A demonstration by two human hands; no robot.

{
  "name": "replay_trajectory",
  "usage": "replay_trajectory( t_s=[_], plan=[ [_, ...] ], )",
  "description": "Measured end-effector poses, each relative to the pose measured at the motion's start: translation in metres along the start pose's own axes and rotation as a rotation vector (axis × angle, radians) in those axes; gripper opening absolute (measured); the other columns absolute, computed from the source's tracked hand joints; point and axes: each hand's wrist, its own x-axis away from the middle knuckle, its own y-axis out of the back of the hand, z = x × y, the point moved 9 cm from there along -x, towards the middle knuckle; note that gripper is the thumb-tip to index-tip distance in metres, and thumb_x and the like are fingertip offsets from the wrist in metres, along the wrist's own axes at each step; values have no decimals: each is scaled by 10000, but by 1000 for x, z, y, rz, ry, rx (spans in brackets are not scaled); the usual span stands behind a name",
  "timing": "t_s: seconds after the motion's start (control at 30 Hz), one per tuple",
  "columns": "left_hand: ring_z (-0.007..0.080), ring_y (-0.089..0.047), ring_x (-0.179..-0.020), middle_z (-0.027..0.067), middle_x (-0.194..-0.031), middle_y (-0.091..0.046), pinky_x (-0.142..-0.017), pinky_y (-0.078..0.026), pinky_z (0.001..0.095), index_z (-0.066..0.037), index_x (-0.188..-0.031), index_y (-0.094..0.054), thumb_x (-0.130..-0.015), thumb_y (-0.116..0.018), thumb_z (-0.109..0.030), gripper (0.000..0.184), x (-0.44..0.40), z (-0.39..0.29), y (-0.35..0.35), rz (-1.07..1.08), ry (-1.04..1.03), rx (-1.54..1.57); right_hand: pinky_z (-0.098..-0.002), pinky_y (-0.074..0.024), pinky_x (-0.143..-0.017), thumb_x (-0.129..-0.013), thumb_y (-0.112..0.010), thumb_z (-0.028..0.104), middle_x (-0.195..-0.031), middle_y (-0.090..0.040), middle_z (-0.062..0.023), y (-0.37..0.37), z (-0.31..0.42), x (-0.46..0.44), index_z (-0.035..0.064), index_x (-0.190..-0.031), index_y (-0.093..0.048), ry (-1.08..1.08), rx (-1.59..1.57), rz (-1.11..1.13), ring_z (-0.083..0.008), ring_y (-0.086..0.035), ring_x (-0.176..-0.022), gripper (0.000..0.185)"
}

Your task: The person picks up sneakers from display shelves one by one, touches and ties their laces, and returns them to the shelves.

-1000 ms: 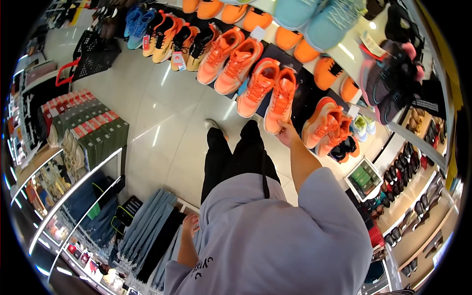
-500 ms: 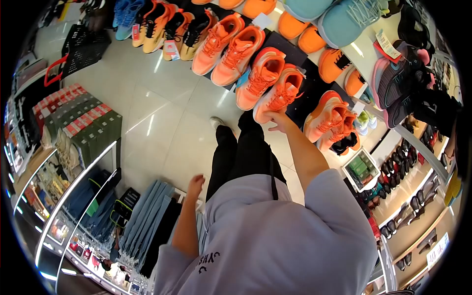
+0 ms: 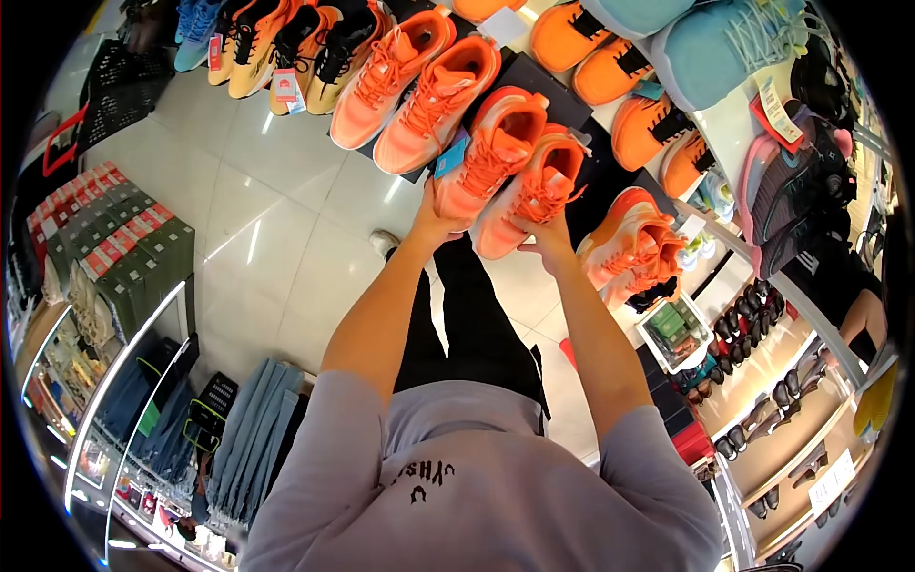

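Two orange-and-white sneakers stand side by side at the shelf edge. My left hand [image 3: 437, 221] is closed around the toe of the left sneaker [image 3: 488, 157], which bears a blue tag [image 3: 452, 154]. Fingers of my right hand [image 3: 548, 236] grip the side and toe of the right sneaker [image 3: 538, 191]. Another orange pair [image 3: 429, 100] sits just left of them, and a further orange pair [image 3: 629, 243] lies to the right of my right hand.
Black-and-orange shoes [image 3: 315, 52] line the upper left. Large light-blue shoes [image 3: 715, 57] stand on the upper shelf. Stacked boxes [image 3: 124, 238] and hanging jeans [image 3: 250, 429] are at the left. Another person's arm [image 3: 863, 319] shows at the right edge.
My left hand has come up from beside the jeans and taken hold of the left sneaker. My right hand stays at the right sneaker. The shoes look closer.
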Motion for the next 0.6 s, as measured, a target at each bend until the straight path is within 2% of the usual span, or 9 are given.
replay_trajectory(
  t_s=[0.1, 0.2, 0.3, 0.37, 0.4, 0.47, 0.53, 0.6],
  plan=[
    [258, -498, -1150, 34, -1388, -377, -782, -531, 424, -221, -1484, -10, -667, -766, -49, 1126, 7, -5, -7, 82, 93, 65, -419, -534, -699, -694, -791, 211, -1255, -517, -62, 12, 6, 2, 149, -1336, -316, 15, 33, 36, -254, -565, -1055, 801],
    [237, -508, -1139, 37, -1375, -390, -792, -537, 409, -217, -1490, -6, -675, -758, -29, 1124, 8, -3, -8, 148, 183, 126, -443, -543, -753, -739, -752, 201, -1277, -513, -74, 16, 18, -3, 135, -1351, -291, -59, 33, 79, -256, -559, -1090, 769],
    [229, -497, -1155, 68, -1379, -383, -812, -529, 369, -184, -1492, 39, -683, -746, -11, 1141, 8, -5, -6, 166, 232, 117, -423, -548, -723, -729, -764, 224, -1239, -537, -75, 10, 19, -10, 141, -1347, -302, -33, 45, 36, -244, -579, -1055, 776],
    [217, -498, -1156, 105, -1381, -369, -833, -517, 330, -131, -1494, 16, -705, -732, -1, 1096, 7, -12, 2, 63, 69, 93, -419, -543, -718, -713, -777, 236, -1222, -547, -69, 10, 12, -15, 157, -1348, -306, 13, 4, -7, -248, -580, -1051, 795],
    [217, -498, -1156, 105, -1381, -369, -833, -517, 330, -131, -1494, 16, -705, -732, -1, 1096, 6, 0, 0, 75, 84, 78, -419, -543, -718, -713, -777, 236, -1222, -547, -69, 11, 9, -12, 157, -1348, -306, 3, -13, -21, -248, -580, -1051, 795],
    [201, -507, -1142, 131, -1383, -354, -847, -505, 304, -81, -1491, -44, -727, -725, 4, 1027, -2, 4, 11, -18, -108, 32, -430, -536, -737, -713, -774, 232, -1238, -536, -65, 10, 16, -12, 166, -1356, -297, 29, 21, -13, -259, -573, -1059, 803],
    [208, -515, -1130, 136, -1371, -360, -849, -506, 311, -96, -1493, -71, -728, -730, -3, 1014, -6, 10, 11, -28, -138, 21, -422, -535, -734, -715, -770, 233, -1244, -531, -62, 11, 11, -17, 174, -1367, -286, 27, 29, -6, -256, -577, -1048, 815],
    [214, -522, -1117, 140, -1359, -365, -851, -507, 318, -112, -1495, -98, -728, -736, -9, 1002, -7, 8, 9, -31, -167, 14, -349, -547, -610, -693, -791, 239, -1243, -536, -51, 15, 9, -19, 189, -1394, -259, 85, 29, -47, -221, -602, -984, 882]
  ],
)
